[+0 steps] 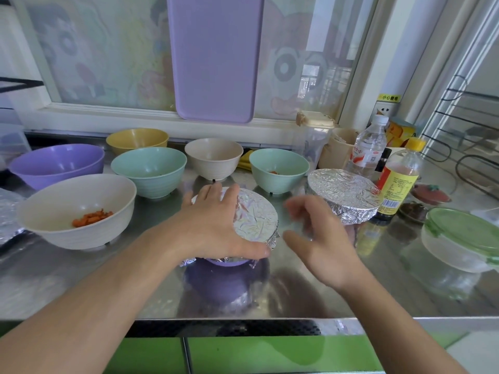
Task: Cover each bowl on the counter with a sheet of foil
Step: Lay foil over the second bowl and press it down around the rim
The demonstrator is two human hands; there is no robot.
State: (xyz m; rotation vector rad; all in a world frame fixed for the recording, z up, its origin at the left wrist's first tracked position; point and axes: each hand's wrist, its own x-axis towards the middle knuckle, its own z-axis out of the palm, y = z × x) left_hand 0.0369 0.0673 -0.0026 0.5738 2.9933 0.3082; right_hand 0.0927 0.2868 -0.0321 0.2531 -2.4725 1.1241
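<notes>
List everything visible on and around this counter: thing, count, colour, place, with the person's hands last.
Foil-covered bowls: 2; silver foil; one purple bowl at centre front, one to its right.
Uncovered bowls: 6; purple far left, cream with orange pieces front left, yellow at back, green, cream, green with a little food.
Foil sheet: 1; silver; left edge.
Cutting board: 1; lilac; upright against window.
Bottles: 2; clear water bottle, yellow-capped sauce bottle; right back.
Lidded container: 1; clear, green lid; right.
Counter: 1; steel.
Left hand: pressing foil on the purple bowl.
Right hand: open, blurred, beside that bowl.
</notes>
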